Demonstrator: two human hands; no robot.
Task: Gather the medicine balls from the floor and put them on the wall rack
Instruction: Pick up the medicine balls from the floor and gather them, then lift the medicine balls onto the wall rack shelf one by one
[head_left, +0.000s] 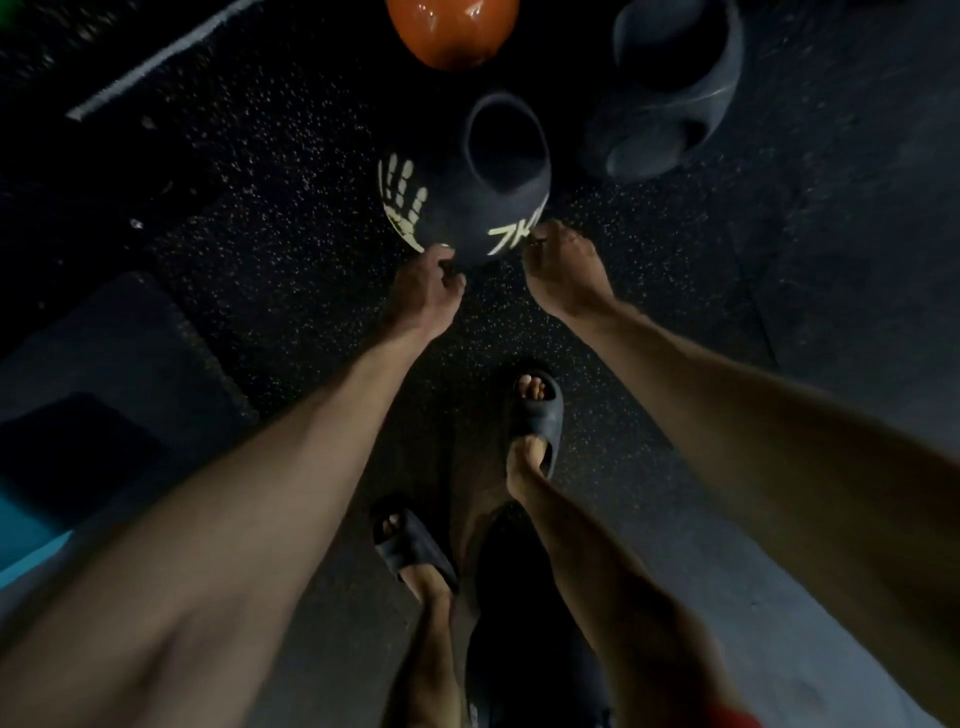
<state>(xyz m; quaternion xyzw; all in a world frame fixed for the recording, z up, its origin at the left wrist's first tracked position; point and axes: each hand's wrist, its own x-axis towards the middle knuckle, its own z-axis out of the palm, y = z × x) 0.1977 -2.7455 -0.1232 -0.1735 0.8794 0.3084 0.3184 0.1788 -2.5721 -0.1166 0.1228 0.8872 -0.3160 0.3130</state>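
Note:
A dark medicine ball (457, 208) with a grip hole, a pale handprint and "7K" lettering sits on the speckled floor ahead of me. My left hand (428, 283) touches its near lower left side, fingers curled. My right hand (563, 270) rests against its near right side by the lettering. Whether either hand has a firm grip is unclear. An orange ball (452, 31) lies beyond it at the top edge. A larger dark ball (670, 88) with grip holes lies to the upper right. The wall rack is out of view.
My two feet in dark sandals (535, 415) stand on the black speckled rubber floor just behind the ball. A dark mat (104, 374) with a blue edge lies at the left. A pale line (156, 57) crosses the floor at the upper left.

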